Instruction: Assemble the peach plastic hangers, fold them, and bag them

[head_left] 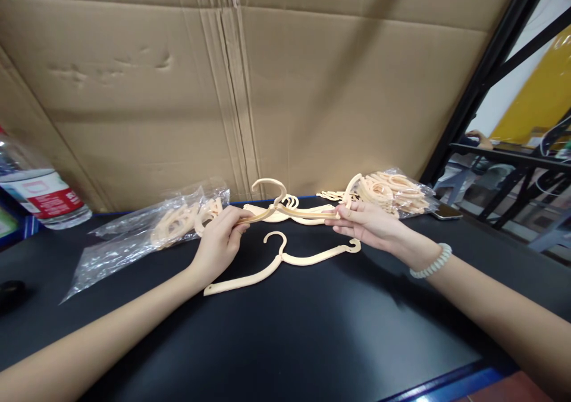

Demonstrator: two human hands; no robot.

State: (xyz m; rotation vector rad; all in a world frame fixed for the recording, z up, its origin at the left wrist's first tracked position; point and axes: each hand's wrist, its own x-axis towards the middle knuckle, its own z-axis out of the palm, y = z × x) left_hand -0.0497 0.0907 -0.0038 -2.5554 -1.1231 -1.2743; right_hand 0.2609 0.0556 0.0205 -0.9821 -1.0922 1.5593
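Note:
My left hand (pixel 219 239) and my right hand (pixel 366 223) hold a cream plastic hanger (pixel 276 203) by its two ends, a little above the black table (pixel 312 330). The left fingers pinch its left arm, the right fingers its right arm, and its hook points up. A second cream hanger (pixel 276 265) lies flat on the table just below, between my hands. Behind the held hanger lies a small pile of more hangers (pixel 303 210).
A clear plastic bag of hangers (pixel 147 232) lies at the left, another bag of hangers (pixel 392 192) at the right. A water bottle (pixel 38 191) stands far left. A cardboard wall (pixel 267 81) backs the table. A phone (pixel 446 212) and black shelving (pixel 504 93) are at the right.

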